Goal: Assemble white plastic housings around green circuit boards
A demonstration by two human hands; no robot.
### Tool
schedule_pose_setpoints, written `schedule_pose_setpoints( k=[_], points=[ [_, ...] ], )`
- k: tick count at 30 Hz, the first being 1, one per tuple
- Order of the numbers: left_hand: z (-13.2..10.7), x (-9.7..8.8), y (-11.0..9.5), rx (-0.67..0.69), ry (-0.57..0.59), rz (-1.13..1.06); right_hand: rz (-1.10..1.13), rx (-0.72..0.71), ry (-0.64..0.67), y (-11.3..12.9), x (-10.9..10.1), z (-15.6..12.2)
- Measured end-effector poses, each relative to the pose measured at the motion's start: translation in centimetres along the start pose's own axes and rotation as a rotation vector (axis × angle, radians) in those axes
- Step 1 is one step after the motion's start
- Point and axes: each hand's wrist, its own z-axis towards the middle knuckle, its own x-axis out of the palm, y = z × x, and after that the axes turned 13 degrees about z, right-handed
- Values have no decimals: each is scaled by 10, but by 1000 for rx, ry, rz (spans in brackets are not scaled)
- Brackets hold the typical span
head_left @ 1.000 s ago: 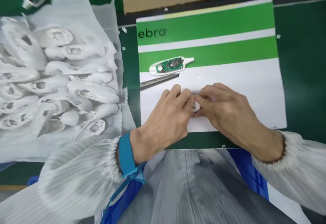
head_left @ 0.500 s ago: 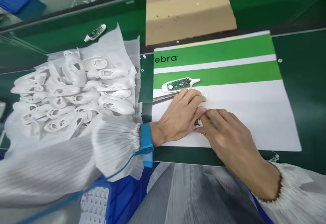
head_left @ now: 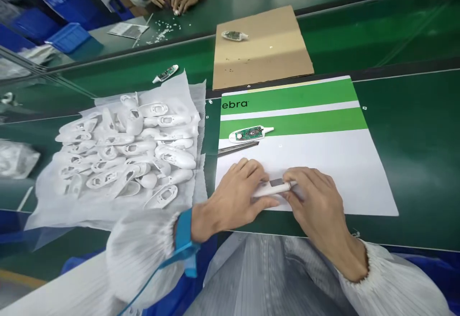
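Observation:
Between my two hands lies a slim white plastic casing with a dark grey window, low over the white part of the mat. My left hand grips its left end between thumb and fingers. At the other end, the fingers of my right hand pinch the narrow tip. Above my left hand a similar white half-shell with a green circuit board rests on the mat's green stripe. Metal tweezers lie just below that half-shell.
Many white casings are heaped on white foam sheeting at left. Cardboard behind the mat bears another open unit. One more board unit lies behind the foam. Across the bench are a co-worker's hands.
The view has tilted up, bringing the co-worker's hands into sight. My hands have drawn apart along the casing, and more of it shows, with its grey window exposed.

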Motion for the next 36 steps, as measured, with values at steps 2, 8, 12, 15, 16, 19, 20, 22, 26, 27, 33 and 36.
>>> schedule_pose_setpoints(
  k=[2, 8, 12, 15, 16, 19, 20, 22, 26, 27, 33, 36],
  points=[
    [-12, 1, -7, -41, -41, -67, 7, 14, -7, -3, -1, -7],
    [-21, 6, -15, -182, -52, -280, -39, 33, 2, -13, 0, -10],
    [-21, 1, -13, -307, -57, -313, -56, 66, 5, -13, 0, -7],
    [-18, -1, -10, -324, -99, -359, -42, 130, 44, -13, -5, -3],
    [-17, 0, -9, -319, -106, -382, -22, 155, 76, -13, -9, 0],
    [-13, 1, -6, -296, -110, -451, 84, 252, 229, -15, -24, 11],
    [-12, 2, -6, -292, -114, -474, 116, 283, 281, -16, -29, 15],
    [-11, 2, -8, -300, -143, -522, 140, 318, 346, -17, -37, 24],
    [-10, -1, -18, -323, -303, -587, 90, 295, 355, -17, -37, 32],
    [-10, -1, -22, -322, -346, -590, 94, 285, 345, -17, -35, 33],
    [-9, -4, -35, -347, -487, -590, 196, 291, 326, -11, -34, 34],
    [-7, -5, -36, -354, -494, -605, 262, 334, 389, -9, -38, 40]
  ],
)
